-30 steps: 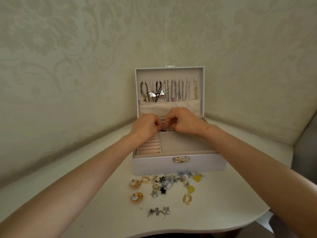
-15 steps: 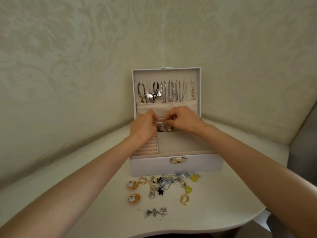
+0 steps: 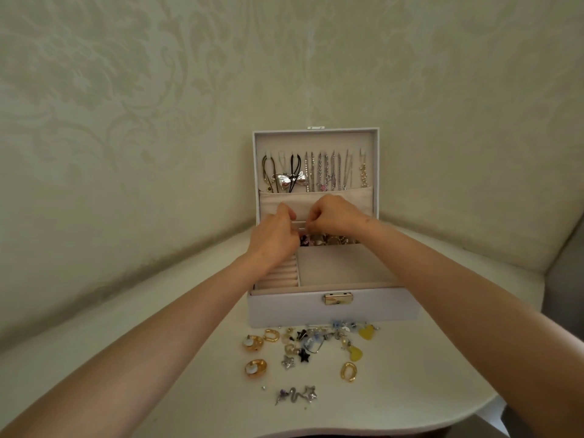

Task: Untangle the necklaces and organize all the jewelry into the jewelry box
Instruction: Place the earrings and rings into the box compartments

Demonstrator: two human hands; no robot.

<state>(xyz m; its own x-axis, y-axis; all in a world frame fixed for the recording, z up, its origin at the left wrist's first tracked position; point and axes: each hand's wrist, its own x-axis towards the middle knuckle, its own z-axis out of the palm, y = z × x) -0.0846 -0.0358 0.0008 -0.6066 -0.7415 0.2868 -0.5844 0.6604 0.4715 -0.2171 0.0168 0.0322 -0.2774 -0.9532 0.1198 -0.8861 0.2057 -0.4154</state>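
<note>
Room: patterned wall [image 3: 158, 121] standing behind a white table [image 3: 142, 358].
Clutter: loose earrings [image 3: 303, 346] lying just in front of the box.
Box: jewelry box [image 3: 373, 311] sitting mid-table, latch facing the person, long axis running left-right, lid [image 3: 316, 140] standing upright.
Necklaces [image 3: 322, 172]: hanging vertically inside the lid, side by side.
Left hand [image 3: 275, 238]: fingers curling over the back compartments.
Right hand [image 3: 335, 216]: fingers curling, tips meeting the left's.
Grip: can't tell whether either is pinching anything.

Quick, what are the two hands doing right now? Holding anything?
Left hand: fingers curled over the jewelry box; cannot tell if it holds anything.
Right hand: fingers curled too; cannot tell.
</note>
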